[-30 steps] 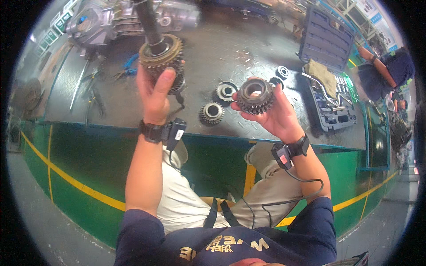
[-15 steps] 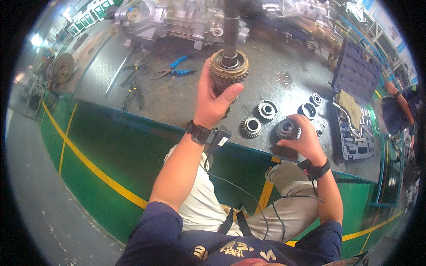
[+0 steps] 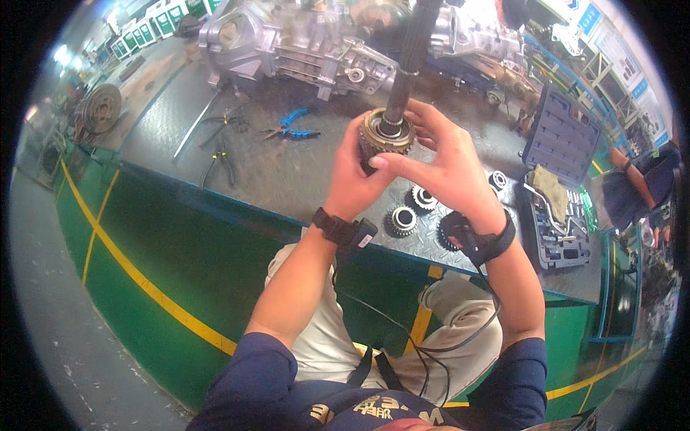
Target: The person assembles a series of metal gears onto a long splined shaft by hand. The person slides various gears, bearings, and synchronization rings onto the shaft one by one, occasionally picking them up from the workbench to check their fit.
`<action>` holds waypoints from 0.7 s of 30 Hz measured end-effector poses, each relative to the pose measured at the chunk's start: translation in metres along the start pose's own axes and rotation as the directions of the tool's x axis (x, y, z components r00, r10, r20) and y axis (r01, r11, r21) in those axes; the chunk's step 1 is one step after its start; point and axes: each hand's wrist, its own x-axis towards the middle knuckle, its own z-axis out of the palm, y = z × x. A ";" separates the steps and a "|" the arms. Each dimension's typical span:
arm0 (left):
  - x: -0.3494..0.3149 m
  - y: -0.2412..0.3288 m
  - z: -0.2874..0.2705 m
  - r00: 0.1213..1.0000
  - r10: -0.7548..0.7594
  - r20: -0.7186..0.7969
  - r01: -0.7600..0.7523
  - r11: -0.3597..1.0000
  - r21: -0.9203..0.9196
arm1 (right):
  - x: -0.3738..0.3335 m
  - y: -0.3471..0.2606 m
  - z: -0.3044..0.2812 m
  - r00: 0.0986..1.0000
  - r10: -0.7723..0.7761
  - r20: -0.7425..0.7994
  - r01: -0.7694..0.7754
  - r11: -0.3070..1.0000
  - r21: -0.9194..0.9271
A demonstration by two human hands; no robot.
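Note:
A steel gear shaft [image 3: 408,79] stands roughly upright in front of me, leaning slightly right at its top. Low on it sits a toothed gear with a brass-coloured ring [image 3: 388,140]. My left hand [image 3: 351,176] is wrapped round the gear's left side. From the right, my right hand [image 3: 456,161] closes on the same gear, its thumb across the front and its fingers behind. The shaft's lower end is hidden by my hands. Beneath them lie a loose gear [image 3: 401,221] and another gear [image 3: 424,200]; a darker gear [image 3: 447,233] is partly covered by my right wrist.
Silver gearbox housings [image 3: 287,54] stand along the back of the metal-topped bench [image 3: 280,172]. Blue-handled pliers [image 3: 293,126] and black pliers [image 3: 219,167] lie to the left. An opened tool case [image 3: 553,244] sits at the right. A co-worker's arm [image 3: 636,176] shows at far right.
My right hand has let go of the dark gear on the bench and moved up and left onto the shaft's gear. The shaft now leans more to the right; my view has shifted slightly.

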 end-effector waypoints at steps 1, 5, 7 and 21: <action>0.000 -0.002 0.001 1.000 0.001 0.007 -0.001 0.998 0.060 | 0.005 -0.003 -0.002 1.000 -0.006 0.005 0.006 1.000 -0.006; -0.001 -0.009 0.000 1.000 -0.004 0.007 0.003 0.992 0.128 | 0.026 -0.017 -0.012 0.993 0.034 0.117 -0.035 0.999 0.004; -0.003 -0.021 0.002 1.000 0.006 -0.030 0.000 0.978 0.207 | 0.046 -0.029 -0.024 0.998 -0.039 0.056 0.040 0.999 -0.004; -0.005 0.025 -0.014 0.997 0.064 0.040 -0.073 0.947 0.312 | 0.135 -0.075 -0.165 0.981 -0.033 -0.190 0.046 0.997 0.066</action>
